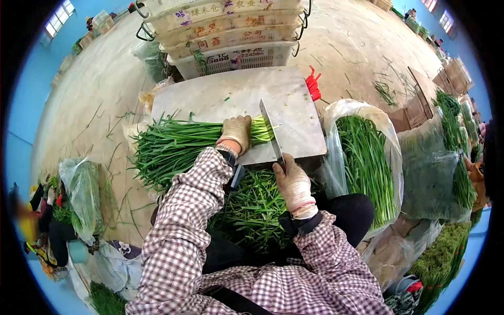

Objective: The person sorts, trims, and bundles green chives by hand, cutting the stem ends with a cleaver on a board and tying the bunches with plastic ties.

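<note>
My left hand (235, 132), in a pale work glove, is closed over a bunch of green chives (176, 142) and presses it onto the white board (226, 94). The leaves fan out to the left, past the board's edge; the pale stem ends point right. In my gloved right hand (294, 184) is the handle of a kitchen knife (268, 126). Its broad blade stands on edge across the stem ends, just right of my left hand. Whether the edge touches the board I cannot tell. Cut green trimmings (254, 210) lie in a heap below the board, between my legs.
Stacked white plastic crates (226, 39) stand behind the board. Red ties (313, 84) hang at its right corner. A clear bag of chives (366, 163) is close on my right, with more bagged greens (433, 168) beyond. Another bag (84, 197) stands left, near a seated person.
</note>
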